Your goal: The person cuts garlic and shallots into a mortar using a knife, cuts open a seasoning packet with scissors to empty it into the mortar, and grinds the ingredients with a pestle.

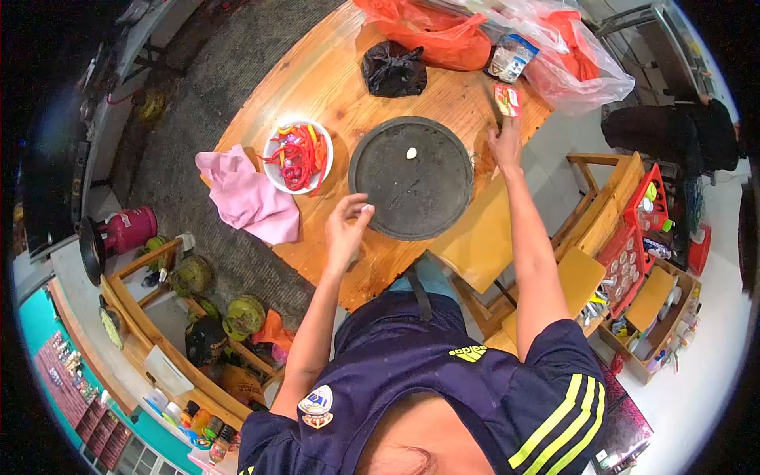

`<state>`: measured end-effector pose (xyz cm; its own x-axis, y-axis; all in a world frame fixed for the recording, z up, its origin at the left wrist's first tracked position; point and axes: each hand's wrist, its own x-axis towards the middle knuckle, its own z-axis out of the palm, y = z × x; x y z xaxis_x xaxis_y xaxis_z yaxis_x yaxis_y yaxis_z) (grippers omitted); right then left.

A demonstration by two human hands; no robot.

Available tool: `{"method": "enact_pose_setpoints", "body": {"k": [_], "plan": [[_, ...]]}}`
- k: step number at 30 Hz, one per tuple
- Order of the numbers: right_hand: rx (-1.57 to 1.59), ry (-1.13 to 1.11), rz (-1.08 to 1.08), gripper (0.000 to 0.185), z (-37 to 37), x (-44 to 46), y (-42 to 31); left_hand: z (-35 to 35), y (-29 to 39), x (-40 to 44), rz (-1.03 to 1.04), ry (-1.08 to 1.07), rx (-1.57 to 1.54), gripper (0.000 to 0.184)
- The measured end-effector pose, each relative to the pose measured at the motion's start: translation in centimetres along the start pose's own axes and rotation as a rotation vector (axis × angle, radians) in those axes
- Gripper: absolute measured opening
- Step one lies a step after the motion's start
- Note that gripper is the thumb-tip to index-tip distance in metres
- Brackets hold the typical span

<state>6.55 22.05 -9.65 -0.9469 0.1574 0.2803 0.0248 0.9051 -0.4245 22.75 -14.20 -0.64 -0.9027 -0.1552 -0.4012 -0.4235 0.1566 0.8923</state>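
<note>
A round dark stone mortar plate (pixel 412 194) lies on the wooden table in front of me, with one pale peeled clove (pixel 411 153), which looks like garlic, on its upper part. My left hand (pixel 344 233) is at the plate's lower left rim, fingers loosely bent and apart, with no object visible in it. At the table's right side, my right hand (pixel 505 146) is closed at the lower end of a small red and yellow packet (pixel 507 101). A narrow dark shape beside that packet is too unclear to name. Left of the plate stands a white bowl (pixel 271 176) of red and yellow chillies (pixel 299 154).
A pink cloth (pixel 249 194) hangs over the table's left edge. Along the far side are a black plastic bag (pixel 393 70), a red plastic bag (pixel 443 39), a clear bag (pixel 582 75) and a blue-white pouch (pixel 511 58). A wooden bench (pixel 475 241) stands at the right.
</note>
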Motion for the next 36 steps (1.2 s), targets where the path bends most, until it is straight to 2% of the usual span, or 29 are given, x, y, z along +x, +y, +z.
{"method": "enact_pose_setpoints", "body": {"k": [1,3,4,6,7,9,11,13,17,27,30,36], "plan": [[0.054,0.082,0.006,0.038,-0.4,-0.9,-0.8,0.4,-0.2,-0.1,0.009,-0.008,-0.008,0.025],[0.306,-0.034,0.336,0.044,-2.0,-3.2,-3.3,1.0,-0.5,-0.1,0.025,-0.022,-0.019,0.029],[0.432,-0.094,0.502,0.046,-3.2,-4.5,-5.2,0.9,1.1,-0.2,-0.177,-0.096,-0.135,0.034],[0.772,-0.244,0.675,0.059,-5.2,-8.1,-9.2,1.8,0.5,0.0,-0.253,-0.079,-0.384,0.035],[0.792,-0.384,0.681,0.064,-5.8,-9.9,-11.0,2.2,0.4,0.1,-0.292,-0.074,-0.507,0.035],[0.943,-0.644,0.799,0.056,-8.8,-12.3,-16.1,2.9,0.8,0.2,-0.333,-0.112,-0.538,0.034],[1.063,-0.725,0.637,0.051,-8.1,-16.0,-18.0,3.8,1.2,0.5,-0.357,-0.138,-0.556,0.034],[1.117,-0.825,0.583,0.05,-7.7,-17.6,-18.9,4.6,1.3,0.6,-0.372,-0.144,-0.558,0.033],[1.08,-0.76,0.474,0.051,-6.9,-17.9,-18.6,5.3,0.8,0.8,-0.332,-0.114,-0.55,0.028],[1.107,-0.887,0.449,0.051,-7.7,-17.2,-17.7,5.3,0.7,0.4,-0.336,-0.13,-0.517,0.025],[1.026,-0.835,0.401,0.049,-7.4,-17.0,-18.1,5.3,0.8,0.4,-0.321,-0.127,-0.516,0.023],[1.117,-0.787,0.444,0.04,-6.5,-16.2,-18.0,5.3,1.0,0.9,-0.293,-0.157,-0.46,0.021]]}}
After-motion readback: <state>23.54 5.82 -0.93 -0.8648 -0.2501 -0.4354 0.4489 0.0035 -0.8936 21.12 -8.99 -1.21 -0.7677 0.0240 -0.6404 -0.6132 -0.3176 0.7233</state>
